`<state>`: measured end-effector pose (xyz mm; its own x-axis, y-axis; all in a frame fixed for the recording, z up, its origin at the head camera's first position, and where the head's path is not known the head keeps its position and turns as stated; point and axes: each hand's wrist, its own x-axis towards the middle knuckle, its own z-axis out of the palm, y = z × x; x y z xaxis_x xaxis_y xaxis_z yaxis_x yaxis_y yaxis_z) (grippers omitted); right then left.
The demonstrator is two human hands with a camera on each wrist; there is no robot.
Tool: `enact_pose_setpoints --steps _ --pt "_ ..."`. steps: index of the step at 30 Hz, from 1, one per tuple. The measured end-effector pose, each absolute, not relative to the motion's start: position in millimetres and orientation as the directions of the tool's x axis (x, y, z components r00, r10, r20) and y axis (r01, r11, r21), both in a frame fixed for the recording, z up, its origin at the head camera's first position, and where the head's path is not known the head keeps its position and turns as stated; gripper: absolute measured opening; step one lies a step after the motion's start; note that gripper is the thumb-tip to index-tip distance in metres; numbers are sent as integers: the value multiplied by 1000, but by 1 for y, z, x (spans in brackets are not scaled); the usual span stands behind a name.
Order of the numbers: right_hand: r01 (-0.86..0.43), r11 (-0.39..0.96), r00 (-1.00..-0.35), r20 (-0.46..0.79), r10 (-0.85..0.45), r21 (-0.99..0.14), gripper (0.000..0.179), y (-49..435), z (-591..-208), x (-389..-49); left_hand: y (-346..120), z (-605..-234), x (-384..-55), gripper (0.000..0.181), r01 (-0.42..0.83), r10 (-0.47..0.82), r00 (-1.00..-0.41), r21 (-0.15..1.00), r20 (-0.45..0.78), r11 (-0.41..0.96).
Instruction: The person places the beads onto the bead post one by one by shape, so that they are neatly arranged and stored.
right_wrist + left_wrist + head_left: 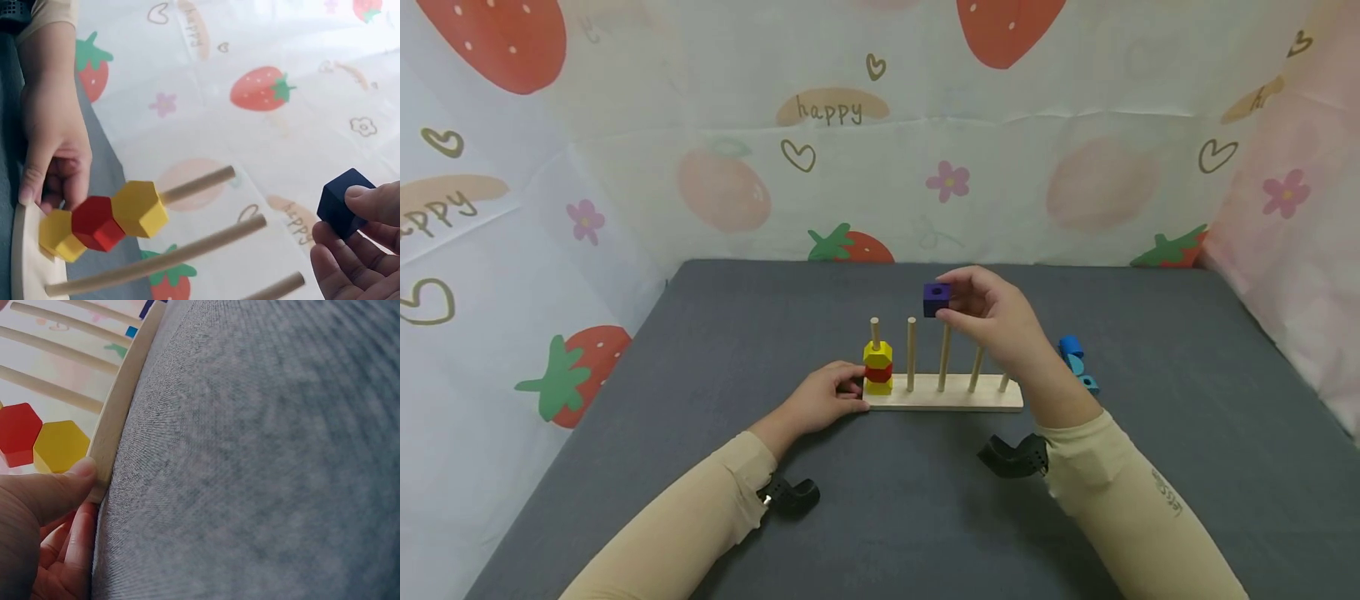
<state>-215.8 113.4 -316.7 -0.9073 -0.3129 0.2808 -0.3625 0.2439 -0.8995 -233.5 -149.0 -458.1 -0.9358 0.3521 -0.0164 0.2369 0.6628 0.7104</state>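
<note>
My right hand (pixel 988 312) pinches a dark purple cube (pixel 936 300) between thumb and fingers, its hole facing up. The cube is held close to the top of the third peg from the left in the head view. At the left end of the wooden peg stand, my left hand (pixel 825 398) grips the base (pixel 943 402), thumb on its edge in the left wrist view. On the leftmost peg (pixel 199 185) sit a yellow hexagonal block (pixel 139 209), a red one (pixel 97 224) and another yellow one (pixel 61 235) at the bottom. The second peg (pixel 912 354) is bare.
Several blue blocks (pixel 1072 347) lie on the grey tabletop (pixel 895 517), partly behind my right forearm. A printed cloth (pixel 865 183) hangs behind the table and along its sides. Black wrist mounts (pixel 1013 457) stick out under both sleeves.
</note>
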Motion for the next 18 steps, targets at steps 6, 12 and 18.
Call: enact_pose_setpoints --steps 6,12,18 --pt "-327 234 -923 257 -286 -915 32 100 -324 -217 -149 -458 -233 55 244 355 -935 698 -16 673" --pt "-312 239 -932 248 -265 -919 30 93 -330 -218 -150 -458 -233 54 250 359 -933 699 -11 670" --pt "-300 254 -939 237 -249 -920 29 88 -334 -219 -149 -458 -233 54 239 354 -935 705 -18 668"
